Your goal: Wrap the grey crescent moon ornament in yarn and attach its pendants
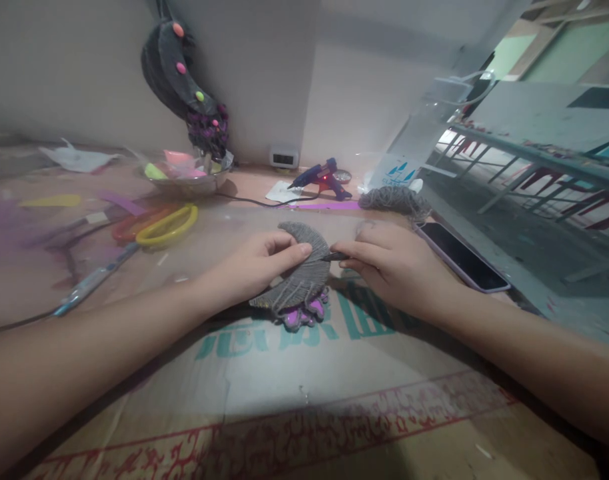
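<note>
A crescent moon wrapped in grey yarn lies over the printed cardboard, with purple petal shapes edged in grey along its lower end. My left hand grips the crescent from the left, thumb on top of the wrapping. From the right, my right hand pinches a slim dark pointed tool, its tip touching or very close to the crescent's right edge. Whether that tool is a pen or something else I cannot make out.
Behind stand a blue glue gun, a grey yarn bundle and a bowl of colourful pieces. Yellow-handled scissors lie left, a phone right. A decorated dark crescent hangs at the back.
</note>
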Tool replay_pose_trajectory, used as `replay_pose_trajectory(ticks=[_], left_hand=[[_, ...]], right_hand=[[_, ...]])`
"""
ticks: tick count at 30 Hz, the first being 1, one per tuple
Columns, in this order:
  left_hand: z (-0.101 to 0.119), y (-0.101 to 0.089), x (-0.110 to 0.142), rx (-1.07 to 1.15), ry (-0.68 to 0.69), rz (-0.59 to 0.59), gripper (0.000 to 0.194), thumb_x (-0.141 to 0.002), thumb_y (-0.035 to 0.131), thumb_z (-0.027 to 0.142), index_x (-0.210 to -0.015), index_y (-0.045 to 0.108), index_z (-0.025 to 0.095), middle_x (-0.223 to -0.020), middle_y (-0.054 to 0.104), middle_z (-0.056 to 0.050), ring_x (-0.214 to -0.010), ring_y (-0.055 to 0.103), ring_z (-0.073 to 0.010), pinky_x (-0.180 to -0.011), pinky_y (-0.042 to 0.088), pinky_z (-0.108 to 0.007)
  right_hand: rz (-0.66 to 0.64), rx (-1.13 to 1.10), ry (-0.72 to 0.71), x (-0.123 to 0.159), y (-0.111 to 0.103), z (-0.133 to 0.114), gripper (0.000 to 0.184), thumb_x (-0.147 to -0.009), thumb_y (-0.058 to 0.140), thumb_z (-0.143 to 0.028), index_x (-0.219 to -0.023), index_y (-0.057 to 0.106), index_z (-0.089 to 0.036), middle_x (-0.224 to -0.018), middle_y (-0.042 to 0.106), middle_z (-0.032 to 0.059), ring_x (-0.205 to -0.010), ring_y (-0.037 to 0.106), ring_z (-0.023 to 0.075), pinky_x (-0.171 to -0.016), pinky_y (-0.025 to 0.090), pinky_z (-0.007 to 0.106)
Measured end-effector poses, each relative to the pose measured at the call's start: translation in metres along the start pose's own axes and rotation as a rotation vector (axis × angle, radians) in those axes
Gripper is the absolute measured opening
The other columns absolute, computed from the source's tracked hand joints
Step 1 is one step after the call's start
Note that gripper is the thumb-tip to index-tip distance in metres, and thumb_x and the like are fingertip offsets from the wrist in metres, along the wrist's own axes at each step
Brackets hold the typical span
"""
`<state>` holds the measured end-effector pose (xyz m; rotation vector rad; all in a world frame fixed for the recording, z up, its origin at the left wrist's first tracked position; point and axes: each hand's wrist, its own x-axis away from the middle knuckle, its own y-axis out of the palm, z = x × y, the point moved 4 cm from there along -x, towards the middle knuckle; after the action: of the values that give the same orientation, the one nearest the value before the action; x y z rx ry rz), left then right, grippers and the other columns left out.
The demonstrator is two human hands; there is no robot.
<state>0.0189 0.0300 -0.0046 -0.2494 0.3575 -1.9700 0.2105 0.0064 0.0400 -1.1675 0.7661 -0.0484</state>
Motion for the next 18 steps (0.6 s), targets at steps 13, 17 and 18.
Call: replay_pose_trajectory(ticks=[13, 17, 18], left_hand=[[0.0044, 0.0005, 0.0005, -0.018, 0.048, -0.008, 0.039, -0.088, 0.054, 0.051, -0.067, 0.051, 0.018, -0.063, 0.042, 0.004, -0.054, 0.040, -0.0094, -0.048, 0.032, -0.020], [0.0061, 0.0001, 0.0009, -0.036, 0.065, -0.004, 0.041, -0.089, 0.053, 0.052, -0.067, 0.051, 0.018, -0.062, 0.043, 0.004, -0.055, 0.041, -0.0097, -0.049, 0.033, -0.021], [0.0061, -0.0001, 0.0011, -0.038, 0.060, 0.000, 0.041, -0.089, 0.052, 0.053, -0.067, 0.051, 0.018, -0.062, 0.043, 0.003, -0.055, 0.041, -0.0100, -0.049, 0.033, -0.021]], right_hand=[[-0.008, -0.005, 0.010, 0.0012, 0.0013, 0.0014, 0.028, -0.097, 0.046, -0.021, -0.104, 0.072, -0.013, -0.073, 0.062, 0.0074, -0.068, 0.054, 0.0191, -0.063, 0.039, 0.032], [-0.003, -0.135, 0.153, 0.0038, -0.0015, 0.0041, 0.027, -0.096, 0.049, -0.025, -0.112, 0.067, -0.013, -0.083, 0.066, 0.0089, -0.076, 0.058, 0.0197, -0.069, 0.045, 0.032], [0.013, -0.189, 0.223, 0.0046, -0.0025, 0.0055, 0.028, -0.096, 0.050, -0.028, -0.115, 0.065, -0.013, -0.088, 0.067, 0.0092, -0.078, 0.059, 0.0194, -0.071, 0.046, 0.032]])
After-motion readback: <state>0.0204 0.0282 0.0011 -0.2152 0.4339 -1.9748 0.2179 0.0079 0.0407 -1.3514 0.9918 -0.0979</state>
